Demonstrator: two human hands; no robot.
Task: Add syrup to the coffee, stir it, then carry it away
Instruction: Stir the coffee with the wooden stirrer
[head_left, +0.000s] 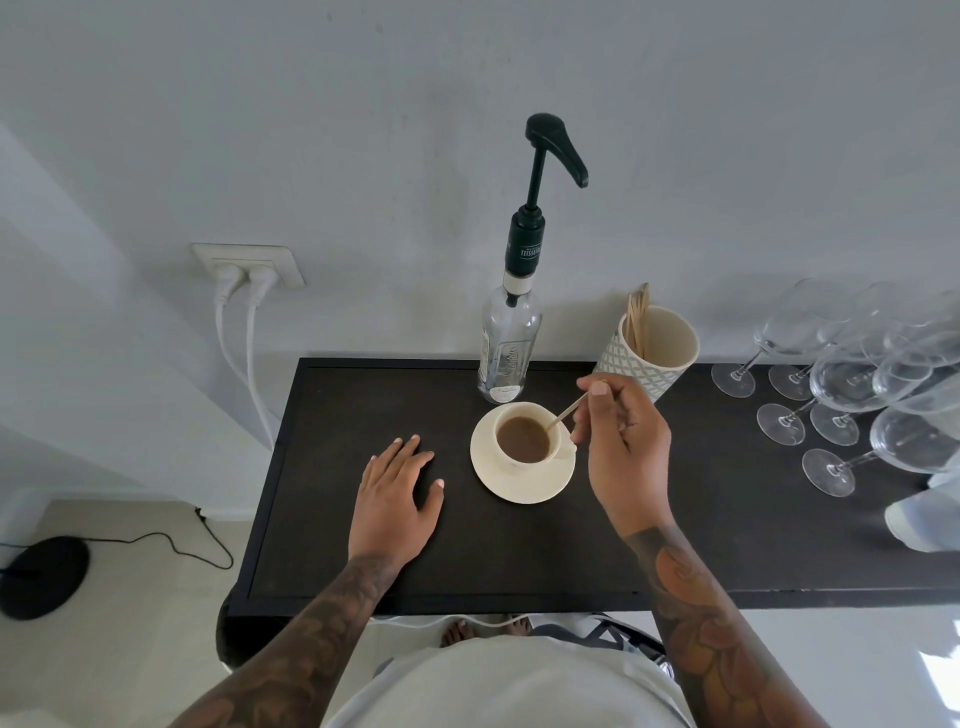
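A cream cup of brown coffee (523, 439) stands on a cream saucer (524, 486) in the middle of the dark table (519, 561). My right hand (626, 441) pinches a thin wooden stir stick (566, 410) whose lower end dips into the coffee at the cup's right side. My left hand (397, 491) rests flat on the table to the left of the saucer, fingers spread, holding nothing. A clear syrup bottle (509, 348) with a tall black pump (553, 150) stands just behind the cup, against the wall.
A patterned cup (649, 353) holding several wooden stir sticks stands behind my right hand. Several wine glasses (852, 384) crowd the table's right end. A wall socket (249, 265) with two white plugs is at the left; a black round base (41, 577) lies on the floor.
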